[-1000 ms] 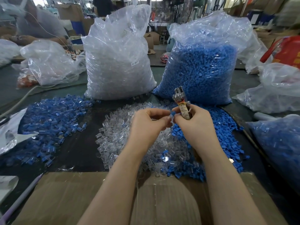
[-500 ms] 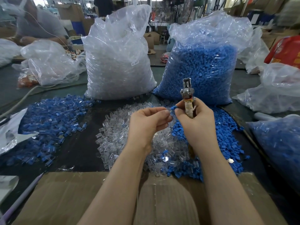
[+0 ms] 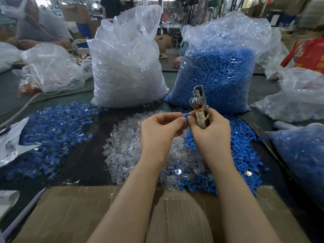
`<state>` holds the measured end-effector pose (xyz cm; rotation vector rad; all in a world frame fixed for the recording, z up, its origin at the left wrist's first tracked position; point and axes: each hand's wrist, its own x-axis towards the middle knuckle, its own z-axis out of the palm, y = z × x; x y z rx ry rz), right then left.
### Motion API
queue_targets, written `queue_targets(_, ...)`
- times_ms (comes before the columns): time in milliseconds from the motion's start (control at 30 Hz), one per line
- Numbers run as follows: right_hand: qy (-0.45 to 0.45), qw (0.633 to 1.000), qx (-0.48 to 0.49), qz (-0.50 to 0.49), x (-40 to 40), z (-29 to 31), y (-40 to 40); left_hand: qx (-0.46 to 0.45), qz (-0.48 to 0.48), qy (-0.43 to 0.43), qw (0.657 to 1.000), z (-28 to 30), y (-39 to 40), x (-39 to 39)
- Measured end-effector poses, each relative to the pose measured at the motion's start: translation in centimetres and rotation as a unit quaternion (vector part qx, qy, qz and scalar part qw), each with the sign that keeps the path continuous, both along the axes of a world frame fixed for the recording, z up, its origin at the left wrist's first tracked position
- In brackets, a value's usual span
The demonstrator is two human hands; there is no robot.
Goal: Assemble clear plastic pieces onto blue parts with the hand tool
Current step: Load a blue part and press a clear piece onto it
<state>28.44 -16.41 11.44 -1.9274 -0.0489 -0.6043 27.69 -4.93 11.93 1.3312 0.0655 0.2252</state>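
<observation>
The small blue part (image 3: 186,116) sits pinched between the fingertips of both hands, just left of the hand tool (image 3: 199,106), above the clear pieces (image 3: 126,148) heaped on the table (image 3: 84,155). Over the last second the tool has swung upright in the right hand (image 3: 210,130), whose grip wraps its handle; the left hand (image 3: 161,128) steadies the part, likely for seating.

Both bare forearms reach forward and converge, the hands meeting fingertip to fingertip. The left hand (image 3: 160,128) is seen from its back, fingers curled inward, thumb and forefinger pinching a small blue part (image 3: 186,116) at the point where the hands touch. The right hand (image 3: 211,130) has its fingers wrapped round the hand tool (image 3: 199,109), held upright with its metal head rising above the knuckles.
</observation>
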Motion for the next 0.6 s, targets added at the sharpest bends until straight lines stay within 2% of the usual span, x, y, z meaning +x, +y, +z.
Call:
queue_targets(200,0.037,0.999,0.021,0.014,0.1,0.3,0.1,0.075,0.043,-0.055,0.995,-0.3,-0.1,0.0)
queue_targets(333,0.075,0.995,0.029,0.051,0.0,0.7,-0.3,0.103,0.065,-0.06,0.991,-0.6,-0.1,0.2)
queue_targets(600,0.146,0.981,-0.06,0.11,-0.1,0.8,-2.1,0.084,0.06,-0.06,0.993,-0.7,0.7,0.5)
